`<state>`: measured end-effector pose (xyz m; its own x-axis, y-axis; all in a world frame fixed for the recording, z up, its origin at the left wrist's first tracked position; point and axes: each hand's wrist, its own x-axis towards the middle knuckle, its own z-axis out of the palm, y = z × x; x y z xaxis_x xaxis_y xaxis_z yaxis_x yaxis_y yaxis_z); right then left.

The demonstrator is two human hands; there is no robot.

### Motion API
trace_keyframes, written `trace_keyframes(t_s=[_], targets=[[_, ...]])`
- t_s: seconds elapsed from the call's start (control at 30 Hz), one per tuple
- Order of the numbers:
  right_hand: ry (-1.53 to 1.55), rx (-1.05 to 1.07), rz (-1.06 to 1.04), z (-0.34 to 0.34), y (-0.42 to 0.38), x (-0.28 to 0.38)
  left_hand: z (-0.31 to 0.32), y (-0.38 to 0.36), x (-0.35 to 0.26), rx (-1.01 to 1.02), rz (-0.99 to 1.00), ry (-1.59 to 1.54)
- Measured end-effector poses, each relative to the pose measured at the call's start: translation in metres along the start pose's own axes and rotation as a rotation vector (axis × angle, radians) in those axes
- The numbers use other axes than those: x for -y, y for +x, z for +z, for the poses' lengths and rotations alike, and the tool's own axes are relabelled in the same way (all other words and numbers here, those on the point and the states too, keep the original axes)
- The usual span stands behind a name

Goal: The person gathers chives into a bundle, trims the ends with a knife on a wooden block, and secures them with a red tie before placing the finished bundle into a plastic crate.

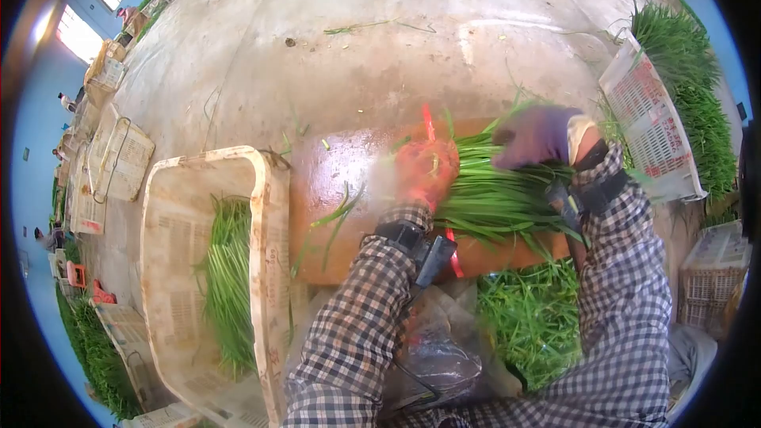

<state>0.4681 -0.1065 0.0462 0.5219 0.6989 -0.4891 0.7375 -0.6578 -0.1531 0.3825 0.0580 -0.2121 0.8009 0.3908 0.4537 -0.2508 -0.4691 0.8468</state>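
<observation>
A bunch of long green stalks point(491, 186) lies across a brown board point(329, 261). My left hand point(426, 170), blurred and reddish, is at the left end of the bunch; its fingers are smeared by motion. My right hand point(535, 136), in a purple glove, rests over the upper right part of the bunch, also blurred, its fingers not distinct. A red strip point(455, 257) runs under the bunch, its upper end showing above my left hand. Some loose green blades point(339, 212) lie on the board to the left.
A white crate point(261, 269) with green stalks point(230, 285) stands left of the board. Cut greens point(531, 317) lie below it, beside clear plastic point(444, 341). At the right, a white crate point(654, 123) stands against piled greens point(690, 87). People are far off left.
</observation>
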Motion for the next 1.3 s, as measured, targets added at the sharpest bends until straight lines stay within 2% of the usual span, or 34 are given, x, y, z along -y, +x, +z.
trace_keyframes(t_s=[0.03,0.07,0.13,0.2,0.27,0.3,0.37,0.43,0.47,0.5,0.57,0.6,0.67,0.77,0.83,0.87,0.97,1.03,1.1,1.13,1.17,1.23,1.3], targets=[[-0.057,-0.091,0.062,-0.011,0.007,0.005,-0.003,-0.001,-0.007,0.027,0.006,0.029],[-0.117,-0.189,0.132,-0.021,0.017,0.008,-0.021,0.008,-0.045,0.115,0.026,0.111],[-0.305,-0.256,-0.103,-0.010,0.069,-0.018,-0.032,0.015,-0.078,0.191,0.024,0.284],[-0.268,-0.437,-0.273,0.035,0.150,-0.040,-0.029,0.019,-0.082,0.174,0.001,0.455],[-0.079,-0.455,-0.233,0.043,0.159,-0.017,-0.027,0.021,-0.085,0.157,-0.020,0.628],[0.071,-0.352,-0.090,0.046,0.155,0.003,-0.028,0.022,-0.086,0.148,-0.030,0.714],[0.025,-0.265,-0.096,0.044,0.151,0.022,-0.036,0.026,-0.104,0.191,0.021,0.703],[-0.366,-0.292,-0.387,0.056,0.173,0.013,-0.042,0.025,-0.111,0.204,0.035,0.664],[-0.364,-0.235,-0.464,0.058,0.188,0.008,-0.043,0.026,-0.110,0.193,0.030,0.633],[-0.328,-0.286,-0.459,0.064,0.194,-0.003,-0.042,0.028,-0.111,0.180,0.027,0.602],[-0.258,-0.392,-0.451,0.052,0.176,-0.002,-0.037,0.034,-0.106,0.045,0.161,0.718],[-0.094,-0.476,-0.469,0.055,0.173,-0.011,-0.034,0.037,-0.104,-0.025,0.227,0.775],[0.389,-0.331,-0.230,0.052,0.153,-0.013,-0.029,0.037,-0.097,-0.063,0.176,0.714],[0.566,-0.368,-0.127,0.055,0.111,-0.014,-0.031,0.039,-0.103,-0.019,0.052,0.666],[0.197,-0.613,-0.149,0.065,0.092,-0.003,-0.043,0.043,-0.127,0.263,-0.121,0.704],[0.312,-0.674,-0.300,0.069,0.078,0.002,-0.041,0.034,-0.118,0.096,0.122,0.749],[0.446,-0.526,-0.096,0.060,0.058,0.025,-0.040,0.028,-0.096,0.047,0.048,0.582],[0.458,-0.640,-0.207,0.054,0.034,0.032,-0.038,0.026,-0.096,0.015,-0.022,0.483],[0.421,-0.707,-0.305,0.060,0.010,0.039,-0.038,0.026,-0.104,-0.084,-0.001,0.281],[0.375,-0.723,-0.347,0.066,-0.005,0.040,-0.040,0.037,-0.119,0.088,-0.139,0.644],[0.330,-0.738,-0.392,0.074,-0.017,0.041,-0.039,0.038,-0.118,0.057,-0.146,0.625],[-0.071,-0.301,-0.364,0.094,-0.039,0.046,-0.036,0.037,-0.115,0.002,-0.155,0.591],[-0.174,-0.032,-0.392,0.116,-0.051,0.060,-0.035,0.035,-0.107,0.009,-0.134,0.617]])
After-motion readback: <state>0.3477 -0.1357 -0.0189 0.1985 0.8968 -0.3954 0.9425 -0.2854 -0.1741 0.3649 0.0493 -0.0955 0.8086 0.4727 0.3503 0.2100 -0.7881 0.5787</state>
